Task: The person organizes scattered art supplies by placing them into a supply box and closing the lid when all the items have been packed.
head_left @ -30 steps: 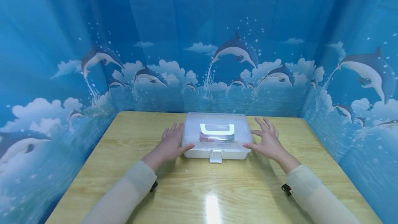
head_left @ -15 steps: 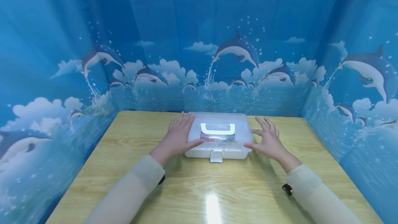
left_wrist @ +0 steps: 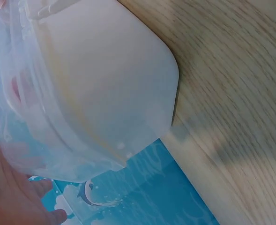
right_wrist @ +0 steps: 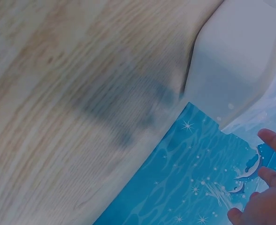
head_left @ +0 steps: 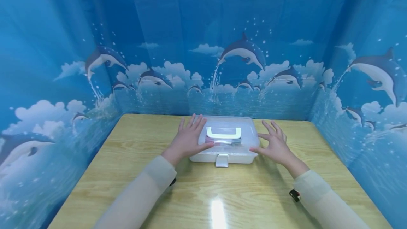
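Note:
A storage box [head_left: 233, 149] with a clear lid and a white base sits on the table before me. Its white handle [head_left: 223, 136] lies on top and its latch [head_left: 222, 160] faces me, hanging at the front. Something reddish shows dimly through the lid. My left hand [head_left: 188, 139] reaches over the lid's left part, fingers straight and thumb pointing toward the middle. On the other side, my right hand [head_left: 275, 147] has its fingers spread, thumb tip right at the front right corner. The left wrist view shows the box's white side wall [left_wrist: 114, 70] close up.
The wooden table [head_left: 254, 200] reaches back to a blue curtain [head_left: 178, 41] printed with dolphins, which also runs along both sides. A small black device [head_left: 294, 195] hangs under the right sleeve. Glare marks the table's front.
My left hand has moved right and up, from beside the box's left edge to over its lid. The right hand and the box stay about where they were.

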Motion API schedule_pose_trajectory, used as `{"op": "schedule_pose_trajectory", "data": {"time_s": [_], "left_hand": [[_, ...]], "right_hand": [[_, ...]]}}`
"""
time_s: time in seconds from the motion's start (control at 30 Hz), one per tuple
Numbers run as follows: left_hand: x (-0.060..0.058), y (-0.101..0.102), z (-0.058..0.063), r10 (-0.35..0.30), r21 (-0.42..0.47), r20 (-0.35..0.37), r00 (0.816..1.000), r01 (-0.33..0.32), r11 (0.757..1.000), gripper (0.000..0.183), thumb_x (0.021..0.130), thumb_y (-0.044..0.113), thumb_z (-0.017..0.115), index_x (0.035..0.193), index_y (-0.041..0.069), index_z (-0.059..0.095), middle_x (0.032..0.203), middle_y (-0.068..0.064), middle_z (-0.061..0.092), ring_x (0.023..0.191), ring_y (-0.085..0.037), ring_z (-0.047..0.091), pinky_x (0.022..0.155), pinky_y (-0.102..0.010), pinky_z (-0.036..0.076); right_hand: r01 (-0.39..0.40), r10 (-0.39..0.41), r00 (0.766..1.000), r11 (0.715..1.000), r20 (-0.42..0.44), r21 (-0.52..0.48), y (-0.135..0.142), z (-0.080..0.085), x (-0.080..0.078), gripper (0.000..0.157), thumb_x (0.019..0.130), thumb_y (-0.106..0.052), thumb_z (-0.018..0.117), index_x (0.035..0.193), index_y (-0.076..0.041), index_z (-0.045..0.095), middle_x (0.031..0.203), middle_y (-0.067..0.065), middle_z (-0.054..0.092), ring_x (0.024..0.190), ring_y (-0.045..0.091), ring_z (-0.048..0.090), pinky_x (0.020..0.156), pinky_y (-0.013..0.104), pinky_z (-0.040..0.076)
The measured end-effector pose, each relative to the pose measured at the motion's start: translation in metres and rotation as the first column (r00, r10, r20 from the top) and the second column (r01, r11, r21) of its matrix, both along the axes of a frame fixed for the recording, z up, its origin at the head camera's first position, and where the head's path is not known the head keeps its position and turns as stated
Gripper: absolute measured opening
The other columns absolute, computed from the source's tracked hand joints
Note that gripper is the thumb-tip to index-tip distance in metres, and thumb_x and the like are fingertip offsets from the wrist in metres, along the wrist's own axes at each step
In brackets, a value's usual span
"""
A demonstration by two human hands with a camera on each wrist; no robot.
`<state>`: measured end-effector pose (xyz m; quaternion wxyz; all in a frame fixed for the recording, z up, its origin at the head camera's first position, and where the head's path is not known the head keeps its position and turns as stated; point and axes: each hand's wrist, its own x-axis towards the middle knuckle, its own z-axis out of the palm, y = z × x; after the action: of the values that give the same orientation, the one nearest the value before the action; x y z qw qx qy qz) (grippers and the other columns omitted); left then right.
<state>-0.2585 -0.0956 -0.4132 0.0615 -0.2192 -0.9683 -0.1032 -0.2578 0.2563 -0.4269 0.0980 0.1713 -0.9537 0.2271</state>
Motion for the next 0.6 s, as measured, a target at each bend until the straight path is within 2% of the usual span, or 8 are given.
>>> {"op": "schedule_pose_trajectory", "data": {"time_s": [0.27,0.4,0.6], "left_hand": [[0.000,0.002,-0.003,0.017,-0.046,0.004,1.000,-0.017,0.999,0.102,0.088,0.083,0.037,0.163,0.021,0.007,0.167,-0.003,0.002,0.153,-0.026,-0.006,0.119,-0.061,-0.004],[-0.001,0.003,-0.004,0.022,-0.041,0.012,1.000,-0.022,0.999,0.101,0.088,0.083,0.037,0.162,0.022,0.007,0.167,-0.004,0.002,0.153,-0.026,-0.006,0.118,-0.061,-0.004],[-0.003,0.004,-0.006,0.025,-0.010,0.040,0.999,-0.025,1.000,0.100,0.088,0.082,0.039,0.162,0.023,0.008,0.167,-0.003,0.001,0.153,-0.026,-0.006,0.117,-0.059,-0.010]], "right_hand": [[-0.004,0.004,1.000,1.000,-0.012,-0.021,0.001,0.003,0.007,0.067,0.082,-0.051,0.079,0.124,0.001,0.069,0.164,0.019,0.021,0.149,0.045,0.002,0.105,0.078,0.004],[-0.011,0.006,0.992,0.999,-0.128,-0.042,0.001,0.005,0.011,0.060,0.085,-0.048,0.077,0.122,-0.001,0.070,0.164,0.018,0.022,0.150,0.045,0.002,0.106,0.077,0.004],[-0.059,0.047,0.953,0.998,-0.301,-0.033,-0.005,0.011,0.019,0.051,0.081,-0.040,0.083,0.116,-0.005,0.073,0.163,0.016,0.026,0.150,0.043,0.006,0.106,0.076,0.009]]}}
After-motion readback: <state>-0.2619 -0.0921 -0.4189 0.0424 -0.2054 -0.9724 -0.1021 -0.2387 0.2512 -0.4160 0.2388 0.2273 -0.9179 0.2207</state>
